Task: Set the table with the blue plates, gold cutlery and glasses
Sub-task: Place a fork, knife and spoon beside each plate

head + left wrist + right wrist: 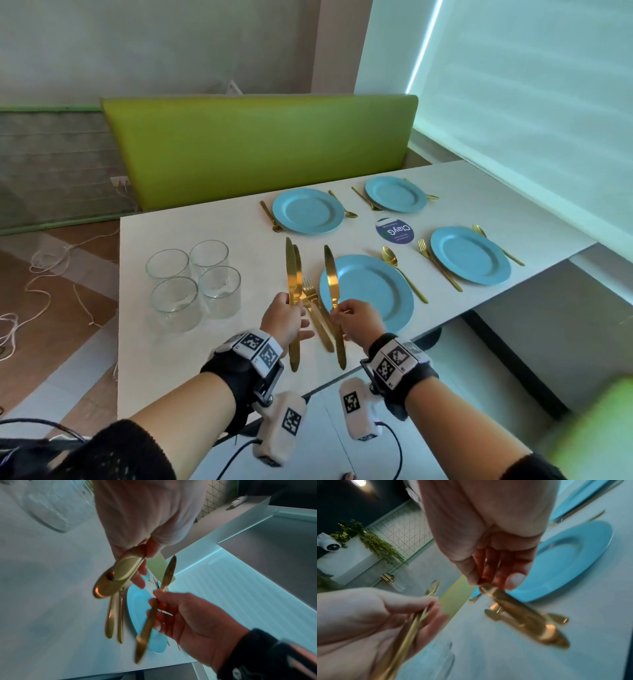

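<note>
Two knives (293,274) fill the left grip (284,317), one knife (331,277) the right grip (356,320); motion blur smears both handles.

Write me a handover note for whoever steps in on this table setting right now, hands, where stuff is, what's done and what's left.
Left hand: grips two gold knives, blades pointing away.
Right hand: pinches one gold knife above the near plate.
Two forks lie on the table left of that plate, one spoon on its right.
Done: four blue plates laid; the other three each have cutlery on both sides, though no knife shows there.
Left: set out the knives, likely sort the doubled forks, and move the four glasses, clustered at the table's left, to the settings.
</note>
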Demonstrator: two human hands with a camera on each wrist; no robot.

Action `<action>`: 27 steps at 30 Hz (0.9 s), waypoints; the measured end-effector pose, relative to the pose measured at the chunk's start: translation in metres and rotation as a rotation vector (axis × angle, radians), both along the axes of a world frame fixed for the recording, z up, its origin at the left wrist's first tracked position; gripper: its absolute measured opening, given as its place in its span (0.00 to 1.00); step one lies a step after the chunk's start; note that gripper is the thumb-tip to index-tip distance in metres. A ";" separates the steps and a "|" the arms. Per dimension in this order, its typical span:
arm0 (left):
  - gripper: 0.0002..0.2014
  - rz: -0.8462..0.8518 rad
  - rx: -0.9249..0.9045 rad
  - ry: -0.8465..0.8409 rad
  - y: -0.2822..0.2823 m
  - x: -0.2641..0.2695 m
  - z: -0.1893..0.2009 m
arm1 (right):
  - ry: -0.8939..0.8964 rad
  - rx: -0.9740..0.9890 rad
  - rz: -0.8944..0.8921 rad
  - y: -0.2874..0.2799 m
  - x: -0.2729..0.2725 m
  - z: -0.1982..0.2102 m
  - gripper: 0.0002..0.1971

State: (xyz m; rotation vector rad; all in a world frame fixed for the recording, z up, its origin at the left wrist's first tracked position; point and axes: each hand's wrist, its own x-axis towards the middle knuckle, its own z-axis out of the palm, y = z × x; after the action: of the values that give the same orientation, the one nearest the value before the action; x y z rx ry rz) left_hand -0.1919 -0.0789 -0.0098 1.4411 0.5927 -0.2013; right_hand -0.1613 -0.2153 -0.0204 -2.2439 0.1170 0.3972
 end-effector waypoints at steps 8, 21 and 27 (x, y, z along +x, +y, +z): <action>0.05 -0.086 0.015 -0.062 -0.036 0.038 0.003 | -0.037 -0.133 -0.282 -0.108 0.040 -0.002 0.14; 0.10 -0.114 0.018 -0.077 -0.114 0.124 0.000 | 0.055 -0.360 -0.365 -0.203 0.133 -0.025 0.19; 0.10 -0.077 0.020 -0.068 -0.130 0.165 -0.008 | 0.047 -0.323 -0.368 -0.221 0.177 -0.046 0.17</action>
State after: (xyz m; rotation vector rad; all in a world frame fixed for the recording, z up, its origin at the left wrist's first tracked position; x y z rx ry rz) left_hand -0.0265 -0.2084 -0.0180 1.4856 0.4858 -0.2064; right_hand 0.0156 -0.4358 -0.0660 -2.4590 0.6486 0.2430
